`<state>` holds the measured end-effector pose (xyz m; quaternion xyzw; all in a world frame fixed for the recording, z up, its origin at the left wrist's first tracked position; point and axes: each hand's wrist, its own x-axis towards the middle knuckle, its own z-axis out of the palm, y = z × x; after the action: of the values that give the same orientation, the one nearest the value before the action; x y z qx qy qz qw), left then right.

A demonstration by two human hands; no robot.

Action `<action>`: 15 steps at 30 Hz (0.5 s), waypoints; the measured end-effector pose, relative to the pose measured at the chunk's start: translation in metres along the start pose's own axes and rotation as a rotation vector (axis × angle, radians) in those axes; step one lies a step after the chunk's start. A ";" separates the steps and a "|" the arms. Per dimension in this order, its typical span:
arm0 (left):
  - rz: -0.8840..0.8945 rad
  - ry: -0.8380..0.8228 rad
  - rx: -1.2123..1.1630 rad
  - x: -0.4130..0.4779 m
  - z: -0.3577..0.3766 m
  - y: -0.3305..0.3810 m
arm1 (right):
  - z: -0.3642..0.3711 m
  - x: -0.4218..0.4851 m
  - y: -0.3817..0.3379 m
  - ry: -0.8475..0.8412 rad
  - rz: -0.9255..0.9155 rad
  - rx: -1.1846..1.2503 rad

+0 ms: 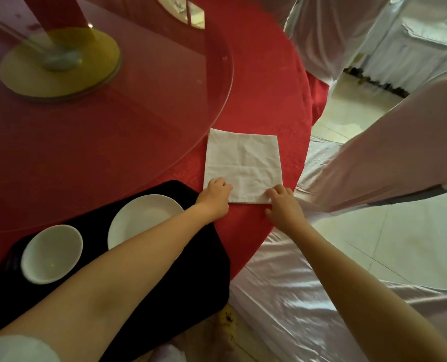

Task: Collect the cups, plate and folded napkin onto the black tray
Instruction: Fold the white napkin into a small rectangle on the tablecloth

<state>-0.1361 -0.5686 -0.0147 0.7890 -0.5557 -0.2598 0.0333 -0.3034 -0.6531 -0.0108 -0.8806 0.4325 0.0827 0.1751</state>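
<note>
A big round table with a red cloth (256,87) is filling most of the view, and a glass turntable (138,113) is sitting on top of it. Chairs in shiny white covers (360,165) are standing around the right side.

The black tray (204,270) is lying at the near edge of the table, on the left, under the left arm. A white plate (138,218) and a white cup (51,253) shaped like a small bowl are already sitting on it. I am seeing only one cup; if there are more, they are hiding or out of view.

The folded napkin (243,163) is lying flat on the red cloth, just to the right of the tray and not yet on it. Its long side is running away from the person, toward the middle of the table.

The left hand (214,197) is pressing on the near left corner. The right hand (282,202) is pressing on the near right corner. The fingers of both hands are curling down on the near edge, maybe pinching it, but I cannot tell if they are gripping yet.

The left hand is nearer the tray, so I think the napkin needs to go left and toward the person.

I cannot see any words or labels to read.
</note>
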 end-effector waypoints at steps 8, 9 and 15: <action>0.164 0.106 0.366 0.007 0.006 0.007 | 0.007 0.001 -0.002 0.111 -0.045 -0.213; 0.185 0.112 0.414 0.007 0.007 0.008 | 0.007 0.001 -0.002 0.109 -0.056 -0.238; 0.213 0.119 0.478 0.013 0.007 0.015 | 0.006 -0.005 -0.011 0.223 -0.089 -0.436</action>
<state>-0.1487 -0.5840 -0.0204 0.7255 -0.6783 -0.0690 -0.0943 -0.2978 -0.6404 -0.0121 -0.9194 0.3819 0.0683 -0.0642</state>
